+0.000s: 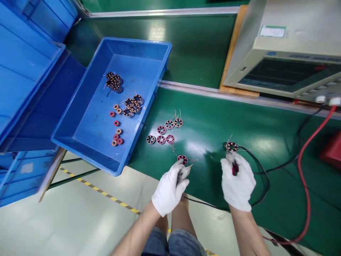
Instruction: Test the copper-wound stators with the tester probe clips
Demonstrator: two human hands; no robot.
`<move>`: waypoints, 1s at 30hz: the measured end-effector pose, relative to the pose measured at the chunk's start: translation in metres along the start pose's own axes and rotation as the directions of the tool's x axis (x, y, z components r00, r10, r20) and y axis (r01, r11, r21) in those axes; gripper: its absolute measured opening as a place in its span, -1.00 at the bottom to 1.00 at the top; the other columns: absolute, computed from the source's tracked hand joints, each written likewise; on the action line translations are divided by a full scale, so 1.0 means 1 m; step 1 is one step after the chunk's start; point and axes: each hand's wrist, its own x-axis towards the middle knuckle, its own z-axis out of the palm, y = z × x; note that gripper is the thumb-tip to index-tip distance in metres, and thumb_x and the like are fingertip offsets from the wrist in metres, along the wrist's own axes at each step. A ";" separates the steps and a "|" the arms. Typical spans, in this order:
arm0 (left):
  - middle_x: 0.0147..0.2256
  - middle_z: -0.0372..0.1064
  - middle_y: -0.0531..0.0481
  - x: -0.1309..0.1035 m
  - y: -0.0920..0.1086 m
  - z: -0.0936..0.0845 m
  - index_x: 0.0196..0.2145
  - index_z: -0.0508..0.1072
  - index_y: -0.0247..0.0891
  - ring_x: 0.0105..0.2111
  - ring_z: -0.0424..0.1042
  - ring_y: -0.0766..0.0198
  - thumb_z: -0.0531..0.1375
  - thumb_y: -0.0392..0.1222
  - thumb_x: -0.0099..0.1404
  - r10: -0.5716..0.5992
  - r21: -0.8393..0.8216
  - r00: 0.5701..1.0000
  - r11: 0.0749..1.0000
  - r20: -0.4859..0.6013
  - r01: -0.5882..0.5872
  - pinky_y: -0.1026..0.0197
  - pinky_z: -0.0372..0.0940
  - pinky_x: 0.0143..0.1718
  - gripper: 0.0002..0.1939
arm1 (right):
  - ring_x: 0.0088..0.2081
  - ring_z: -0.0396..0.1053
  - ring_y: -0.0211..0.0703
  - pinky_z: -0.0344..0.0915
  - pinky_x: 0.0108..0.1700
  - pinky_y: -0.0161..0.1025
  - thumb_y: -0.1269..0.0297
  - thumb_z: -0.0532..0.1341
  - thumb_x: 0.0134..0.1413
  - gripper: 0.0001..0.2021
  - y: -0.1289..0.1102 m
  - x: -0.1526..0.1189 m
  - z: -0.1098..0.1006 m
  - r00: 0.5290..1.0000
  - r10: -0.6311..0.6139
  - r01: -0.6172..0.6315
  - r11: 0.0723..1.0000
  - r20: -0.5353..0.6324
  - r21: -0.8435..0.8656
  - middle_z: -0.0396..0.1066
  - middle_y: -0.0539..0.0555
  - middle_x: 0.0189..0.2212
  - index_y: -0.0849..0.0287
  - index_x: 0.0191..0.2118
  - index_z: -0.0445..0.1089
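My left hand point(170, 188), in a white glove, is closed round a metal clip point(184, 172) that looks like a test-lead clip. Its fingertips are at a red-wound ring-shaped motor stator point(182, 159) with thin wire ends; whether they grip it too, I cannot tell. My right hand point(237, 181), also gloved, is closed on a clip with a dark red grip point(235, 168). Just beyond its fingertips sits a copper-wound stator point(232, 146), its wires sticking out. Between and left of my hands, several more stators point(161, 139) lie on the green bench point(202, 121).
A blue tray point(138, 142) at left holds several stators and small wound cores point(116, 123). Blue crates point(26, 46) are stacked beyond it. A grey test instrument point(287, 60) stands back right, with a red cable point(306, 177) and a black cable point(285, 166) crossing the bench.
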 end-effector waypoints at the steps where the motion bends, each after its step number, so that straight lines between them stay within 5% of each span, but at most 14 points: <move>1: -0.20 0.35 -0.14 -0.001 -0.002 -0.001 -0.20 0.32 -0.23 -0.10 0.30 0.09 0.07 -0.20 0.19 -0.014 -0.023 1.000 1.000 -0.023 0.014 0.09 0.18 -0.04 -0.80 | -0.22 0.39 -0.13 0.29 -0.12 -0.16 -0.03 0.09 0.00 -0.57 0.000 -0.004 0.000 1.000 0.011 -0.011 1.000 0.020 -0.002 0.44 0.15 -0.21 0.20 -0.16 0.38; 4: -0.21 0.34 -0.13 0.003 -0.013 -0.012 -0.09 0.26 -0.27 -0.34 0.32 0.22 0.07 -0.08 0.18 -0.201 -0.125 0.975 0.974 -0.096 0.189 0.18 0.25 -0.30 -0.65 | -0.30 0.40 -0.14 0.32 -0.22 -0.20 -0.10 0.10 -0.04 -0.55 0.002 -0.018 0.001 0.983 0.012 -0.007 1.000 0.184 -0.024 0.46 0.10 -0.32 0.15 -0.19 0.40; 8: -0.36 0.34 -0.05 0.017 -0.027 -0.031 -0.05 0.24 -0.35 -0.64 0.09 0.44 0.07 0.05 0.12 -0.369 -0.191 0.929 0.914 -0.021 0.358 0.30 0.07 -0.61 -0.48 | -0.41 0.39 -0.18 0.31 -0.36 -0.25 -0.16 0.02 -0.01 -0.48 0.003 -0.028 0.003 0.950 -0.112 0.132 0.990 0.291 -0.051 0.48 0.10 -0.39 0.16 -0.20 0.43; 17: -0.38 0.31 -0.04 0.027 -0.024 -0.040 -0.07 0.26 -0.41 -0.68 0.00 0.51 0.06 0.08 0.09 -0.387 -0.097 0.920 0.915 0.062 0.392 0.33 -0.06 -0.67 -0.44 | -0.48 0.37 -0.20 0.22 -0.42 -0.29 -0.11 -0.01 0.05 -0.51 0.000 -0.027 0.005 0.931 -0.203 0.262 0.950 0.302 -0.168 0.45 0.08 -0.49 0.19 -0.22 0.44; 30: -0.36 0.30 -0.05 0.026 -0.012 -0.045 -0.09 0.27 -0.40 -0.61 0.08 0.47 0.07 0.11 0.13 -0.361 -0.098 0.921 0.921 0.144 0.376 0.33 0.03 -0.61 -0.45 | -0.49 0.35 -0.19 0.18 -0.43 -0.28 -0.15 -0.02 0.03 -0.48 -0.001 -0.027 0.006 0.932 -0.159 0.230 0.953 0.326 -0.195 0.45 0.08 -0.47 0.17 -0.22 0.44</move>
